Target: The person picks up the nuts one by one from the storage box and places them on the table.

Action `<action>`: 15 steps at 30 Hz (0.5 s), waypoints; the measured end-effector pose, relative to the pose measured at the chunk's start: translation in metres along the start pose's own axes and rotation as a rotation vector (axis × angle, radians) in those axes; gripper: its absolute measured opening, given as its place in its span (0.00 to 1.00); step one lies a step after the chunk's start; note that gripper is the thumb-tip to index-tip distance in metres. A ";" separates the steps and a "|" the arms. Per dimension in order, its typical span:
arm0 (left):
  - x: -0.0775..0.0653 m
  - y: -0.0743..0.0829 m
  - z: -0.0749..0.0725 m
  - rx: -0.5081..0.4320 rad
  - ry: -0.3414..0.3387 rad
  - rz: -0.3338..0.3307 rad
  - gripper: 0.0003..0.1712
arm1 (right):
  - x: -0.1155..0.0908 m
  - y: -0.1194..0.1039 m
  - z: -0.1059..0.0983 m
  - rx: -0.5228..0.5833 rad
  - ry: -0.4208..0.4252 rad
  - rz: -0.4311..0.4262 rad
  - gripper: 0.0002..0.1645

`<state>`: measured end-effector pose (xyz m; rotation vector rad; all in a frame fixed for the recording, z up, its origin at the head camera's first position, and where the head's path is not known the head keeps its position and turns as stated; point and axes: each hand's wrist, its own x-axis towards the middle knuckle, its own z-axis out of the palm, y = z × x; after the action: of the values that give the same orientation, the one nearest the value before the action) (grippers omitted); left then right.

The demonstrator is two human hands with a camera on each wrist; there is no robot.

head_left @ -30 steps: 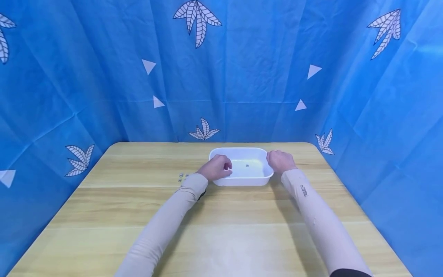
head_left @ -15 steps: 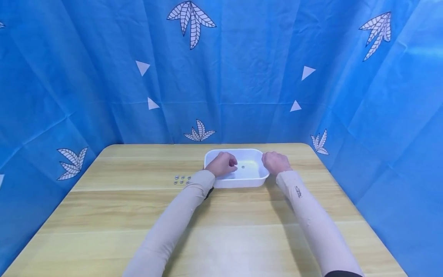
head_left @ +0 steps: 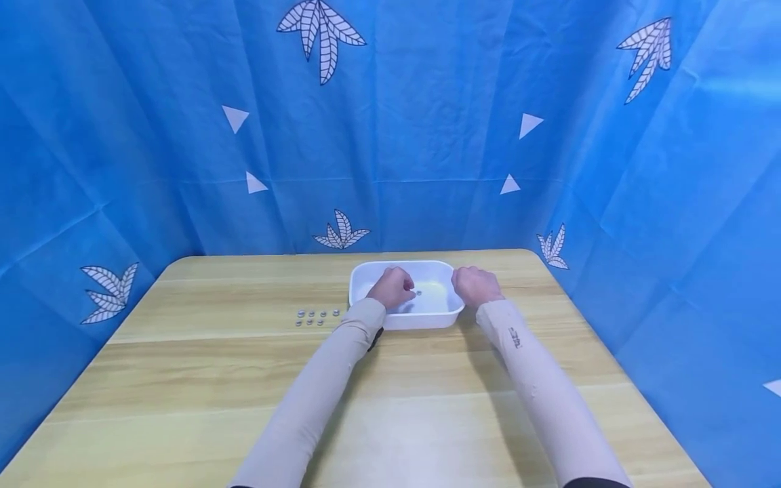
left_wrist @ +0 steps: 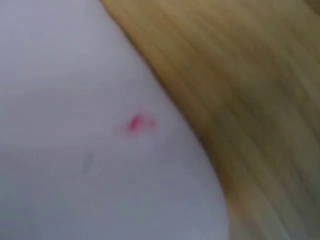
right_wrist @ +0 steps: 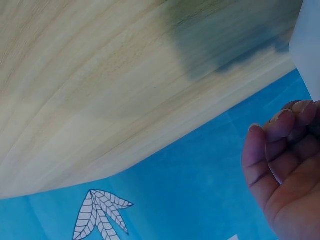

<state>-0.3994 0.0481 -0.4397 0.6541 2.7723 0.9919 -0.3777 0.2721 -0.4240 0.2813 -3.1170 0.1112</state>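
A white oval-cornered plastic basin (head_left: 427,320) stands near the back of the table. My left hand (head_left: 392,288) reaches over its left side, fingers and thumb bent toward a small metal piece (head_left: 419,293), perhaps a nut, on the basin floor. Whether the fingertips touch that piece is too small to see. My right hand (head_left: 477,286) grips the basin's right end. The right wrist view shows the curled fingers of the right hand (right_wrist: 287,160) beside the white wall (right_wrist: 307,50). In the left wrist view, the blurred basin (left_wrist: 75,100) has a red mark, and no hand shows.
Several small metal pieces (head_left: 311,314) lie in two rows on the wooden table (head_left: 390,407), left of the basin. A blue curtain (head_left: 427,122) with leaf prints hangs behind the table and along its sides.
My left hand has moved right, deeper into the basin, close to the small metal piece. My right hand stays on the basin's end. The whole head view has shifted slightly.
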 end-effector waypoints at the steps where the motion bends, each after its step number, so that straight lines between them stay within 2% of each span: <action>1: 0.000 -0.001 0.001 -0.006 -0.003 -0.021 0.12 | 0.000 -0.001 0.001 -0.004 -0.004 -0.004 0.17; 5: 0.002 -0.004 0.005 -0.004 -0.028 -0.075 0.13 | 0.002 -0.001 0.002 -0.008 -0.005 -0.005 0.16; 9: 0.004 -0.005 0.006 0.043 -0.054 -0.085 0.15 | 0.002 -0.001 0.002 -0.002 -0.002 -0.006 0.17; 11: 0.006 -0.005 0.007 0.067 -0.065 -0.062 0.16 | 0.002 -0.002 0.001 -0.004 0.000 -0.004 0.18; 15: 0.008 -0.007 0.012 0.101 -0.107 0.040 0.18 | 0.002 -0.002 0.002 -0.008 0.001 0.006 0.18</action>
<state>-0.4062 0.0536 -0.4527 0.7554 2.7403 0.8024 -0.3790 0.2696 -0.4255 0.2722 -3.1170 0.0981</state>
